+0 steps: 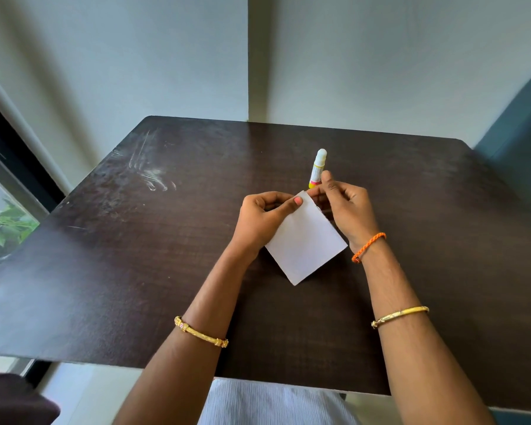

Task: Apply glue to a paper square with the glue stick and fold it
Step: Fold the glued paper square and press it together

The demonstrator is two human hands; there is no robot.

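hands: left pinches paper square | right pinches top corner

A dark wood-grain table fills the middle of the view, with pale scuff marks near its far left corner. White walls rise behind its far edge. A teal chair stands by the far right corner. At the left edge, a window shows green leaves.
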